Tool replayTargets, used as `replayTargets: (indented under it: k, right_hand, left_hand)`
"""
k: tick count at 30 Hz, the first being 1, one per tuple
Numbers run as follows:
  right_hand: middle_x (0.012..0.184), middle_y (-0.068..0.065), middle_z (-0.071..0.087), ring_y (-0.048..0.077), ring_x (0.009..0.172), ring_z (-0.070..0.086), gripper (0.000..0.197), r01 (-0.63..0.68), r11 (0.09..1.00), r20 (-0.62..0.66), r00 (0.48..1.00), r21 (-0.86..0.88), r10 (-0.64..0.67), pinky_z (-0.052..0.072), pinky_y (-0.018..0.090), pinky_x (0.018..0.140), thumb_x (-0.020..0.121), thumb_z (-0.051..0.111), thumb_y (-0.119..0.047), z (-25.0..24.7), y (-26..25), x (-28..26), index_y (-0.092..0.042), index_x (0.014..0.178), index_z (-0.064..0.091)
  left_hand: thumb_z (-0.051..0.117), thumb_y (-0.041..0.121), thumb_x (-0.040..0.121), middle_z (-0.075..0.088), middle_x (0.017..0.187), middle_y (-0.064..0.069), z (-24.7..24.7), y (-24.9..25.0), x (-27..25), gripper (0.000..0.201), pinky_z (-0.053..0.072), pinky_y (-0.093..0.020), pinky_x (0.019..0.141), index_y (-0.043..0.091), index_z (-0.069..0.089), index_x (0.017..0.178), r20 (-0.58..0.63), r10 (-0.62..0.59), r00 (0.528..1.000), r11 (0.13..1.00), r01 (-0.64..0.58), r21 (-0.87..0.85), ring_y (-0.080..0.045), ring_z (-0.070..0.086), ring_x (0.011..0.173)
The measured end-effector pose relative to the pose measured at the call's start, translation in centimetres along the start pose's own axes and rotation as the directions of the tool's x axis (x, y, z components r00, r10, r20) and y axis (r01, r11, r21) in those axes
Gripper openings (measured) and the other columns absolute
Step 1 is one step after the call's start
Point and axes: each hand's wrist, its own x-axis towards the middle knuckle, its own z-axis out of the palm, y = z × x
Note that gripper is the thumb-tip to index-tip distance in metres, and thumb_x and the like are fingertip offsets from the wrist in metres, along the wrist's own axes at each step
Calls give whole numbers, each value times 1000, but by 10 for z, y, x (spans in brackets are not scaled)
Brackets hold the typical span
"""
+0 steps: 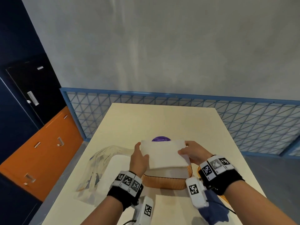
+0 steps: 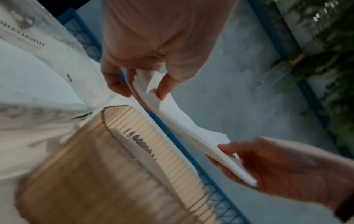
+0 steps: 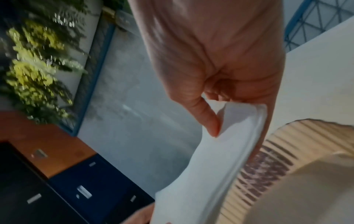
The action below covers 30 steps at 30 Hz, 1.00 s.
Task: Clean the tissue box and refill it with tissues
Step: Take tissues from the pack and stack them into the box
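Observation:
A flat stack of white tissues hangs in the air above the open tan ribbed tissue box, which stands on the cream table. My left hand pinches the stack's left end, thumb on top. My right hand pinches its right end. In the left wrist view the tissues bend between my left hand and my right hand, over the box. The right wrist view shows my right hand gripping the tissues beside the box.
A clear, empty plastic tissue wrapper lies left of the box. A purple round thing peeks out behind the stack. A blue cloth lies under my right wrist. A blue mesh fence runs past the table's far edge.

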Motion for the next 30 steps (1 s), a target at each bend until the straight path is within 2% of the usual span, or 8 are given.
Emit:
replayTargets:
  k: [4,7,11,14,18,22,27,30]
  right_hand:
    - [94,14,58,29,98,58,7,-41,925,-123,992,-379,-6,44,31,77,82,59,-2,11,21,7,-2,87,54]
    - [115,17,59,31,112,56,20,-59,807,-183,981,-587,-61,44,30,80,87,55,-8,21,30,5,-3,106,51]
    - [122,21,57,32,111,57,32,-50,738,-203,972,-673,-119,47,32,86,90,48,-3,31,36,5,1,122,43]
    - [127,18,51,29,113,56,40,-26,622,-165,972,-783,-167,47,32,88,92,43,0,36,35,-1,-1,131,36]
    - [130,10,44,25,115,49,48,102,387,-79,903,-916,-423,48,32,83,92,45,-3,42,34,-10,-14,137,36]
    - [139,8,41,28,127,43,59,265,313,188,948,-912,-255,42,36,100,86,62,-11,40,35,-2,-20,140,40]
    - [155,18,19,32,143,24,68,272,194,276,961,-942,-11,26,36,114,96,49,-10,39,38,1,-22,151,12]
    - [151,20,26,33,139,29,68,282,200,284,959,-938,-17,31,37,111,95,51,-11,41,40,4,-23,151,13]
  left_hand:
    - [44,11,92,60,122,-7,9,-12,2,69,30,-44,107,27,8,149,19,19,1000,875,-26,484,-27,53,116]
    - [43,9,92,57,124,-9,14,-10,1,77,30,-46,106,29,-4,150,73,78,994,700,-107,706,-27,48,121]
    - [44,7,91,55,130,-9,17,-6,3,80,22,-50,110,23,-7,150,136,50,989,576,-140,806,-29,38,130]
    - [44,7,91,55,130,-6,20,-4,3,73,23,-49,108,22,3,150,147,99,984,439,-176,881,-28,42,127]
    - [46,9,92,41,139,-6,23,1,2,50,24,-49,106,24,38,139,254,264,931,295,-329,897,-28,35,130]
    - [49,11,92,49,132,-2,27,4,12,43,2,-68,109,28,51,132,436,29,899,139,-436,889,-24,34,135]
    - [22,35,102,58,125,4,36,2,31,36,-13,-69,108,35,55,117,375,-233,897,309,-297,904,-19,42,133]
    - [21,40,101,60,92,4,39,2,36,30,-12,-66,110,31,50,104,343,-293,893,335,-240,911,-20,45,131]
